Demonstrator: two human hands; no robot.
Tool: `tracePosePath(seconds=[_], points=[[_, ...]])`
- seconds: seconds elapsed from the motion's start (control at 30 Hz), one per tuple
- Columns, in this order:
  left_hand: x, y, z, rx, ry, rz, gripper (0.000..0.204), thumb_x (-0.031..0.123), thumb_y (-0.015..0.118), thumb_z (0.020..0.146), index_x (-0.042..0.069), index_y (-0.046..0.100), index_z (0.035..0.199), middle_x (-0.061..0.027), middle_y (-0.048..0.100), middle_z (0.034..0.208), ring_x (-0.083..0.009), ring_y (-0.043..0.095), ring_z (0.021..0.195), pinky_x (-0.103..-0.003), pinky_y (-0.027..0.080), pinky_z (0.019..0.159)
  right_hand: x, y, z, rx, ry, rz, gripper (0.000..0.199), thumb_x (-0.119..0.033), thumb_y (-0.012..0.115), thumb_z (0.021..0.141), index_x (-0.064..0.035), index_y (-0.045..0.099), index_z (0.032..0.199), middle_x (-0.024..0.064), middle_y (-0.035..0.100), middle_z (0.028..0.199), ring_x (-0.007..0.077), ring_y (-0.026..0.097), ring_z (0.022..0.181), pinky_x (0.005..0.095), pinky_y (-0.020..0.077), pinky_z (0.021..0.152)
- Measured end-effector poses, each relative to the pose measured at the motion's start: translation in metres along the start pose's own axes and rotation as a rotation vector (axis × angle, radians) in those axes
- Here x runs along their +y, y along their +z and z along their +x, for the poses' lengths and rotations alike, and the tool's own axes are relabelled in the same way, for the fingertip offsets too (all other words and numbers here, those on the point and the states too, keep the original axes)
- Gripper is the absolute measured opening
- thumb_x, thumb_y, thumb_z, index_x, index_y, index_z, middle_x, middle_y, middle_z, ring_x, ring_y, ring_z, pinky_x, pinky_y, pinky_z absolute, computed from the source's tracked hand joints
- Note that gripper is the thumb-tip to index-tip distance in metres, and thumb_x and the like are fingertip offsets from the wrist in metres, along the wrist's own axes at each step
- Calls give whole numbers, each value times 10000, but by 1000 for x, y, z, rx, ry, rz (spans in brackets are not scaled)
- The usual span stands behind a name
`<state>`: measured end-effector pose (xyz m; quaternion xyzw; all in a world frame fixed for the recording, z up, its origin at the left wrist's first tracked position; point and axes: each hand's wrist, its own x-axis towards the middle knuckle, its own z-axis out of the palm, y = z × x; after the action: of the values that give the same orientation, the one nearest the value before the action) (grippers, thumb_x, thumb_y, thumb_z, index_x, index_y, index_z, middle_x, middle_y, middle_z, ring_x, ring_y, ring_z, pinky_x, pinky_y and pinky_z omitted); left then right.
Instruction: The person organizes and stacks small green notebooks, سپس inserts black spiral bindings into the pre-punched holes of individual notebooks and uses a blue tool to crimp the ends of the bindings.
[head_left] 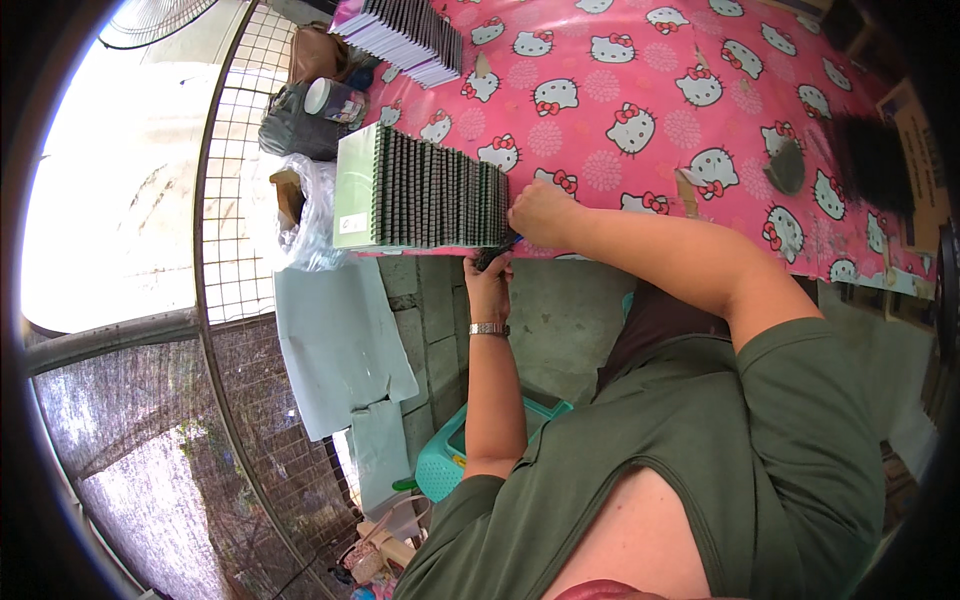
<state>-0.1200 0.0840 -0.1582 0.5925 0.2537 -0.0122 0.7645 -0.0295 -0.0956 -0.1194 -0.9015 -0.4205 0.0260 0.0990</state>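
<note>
Head view: row of green spiral-bound pads (425, 190) lies along the counter (640, 60) front edge. Right hand (540, 212) presses its near end, grip clenched. Left hand (488, 280), below the edge, grasps a dark object (497, 252). Pink covering beyond lies open.

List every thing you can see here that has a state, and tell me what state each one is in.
green spiral-bound stack: fanned in a row on the table edge, right hand resting on its end.
second notebook stack: fanned, untouched at the far edge.
right hand: closed, pressing on the green stack.
left hand: gripping a small dark object under the table edge.
pink tablecloth: spread flat.
plastic bag: open.
</note>
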Motion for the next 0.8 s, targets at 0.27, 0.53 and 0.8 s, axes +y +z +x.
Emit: tracePosePath(seconds=[0.27, 0.53, 0.8], points=[[-3, 0, 0, 32, -35, -9, 451, -97, 702, 766, 63, 409, 1069, -70, 605, 809, -159, 576, 600, -279, 442, 531, 7, 13, -9, 227, 5, -158, 176, -187, 582, 847, -108, 736, 815, 56, 719, 815, 230, 697, 829, 390, 494, 728], [-8, -5, 2, 64, -25, 1, 475, -106, 698, 762, 67, 397, 1086, -71, 602, 806, -161, 576, 598, -288, 453, 536, -2, 9, -3, -90, 52, -6, 185, -179, 571, 854, -111, 737, 810, 53, 722, 823, 233, 697, 810, 400, 499, 721], [-13, 3, 8, 67, 27, 112, 444, -94, 699, 756, 73, 415, 1055, -67, 599, 798, -159, 575, 582, -284, 441, 507, 0, 25, 2, 49, 45, -103, 184, -173, 581, 850, -99, 746, 820, 64, 724, 813, 224, 700, 771, 413, 536, 715]])
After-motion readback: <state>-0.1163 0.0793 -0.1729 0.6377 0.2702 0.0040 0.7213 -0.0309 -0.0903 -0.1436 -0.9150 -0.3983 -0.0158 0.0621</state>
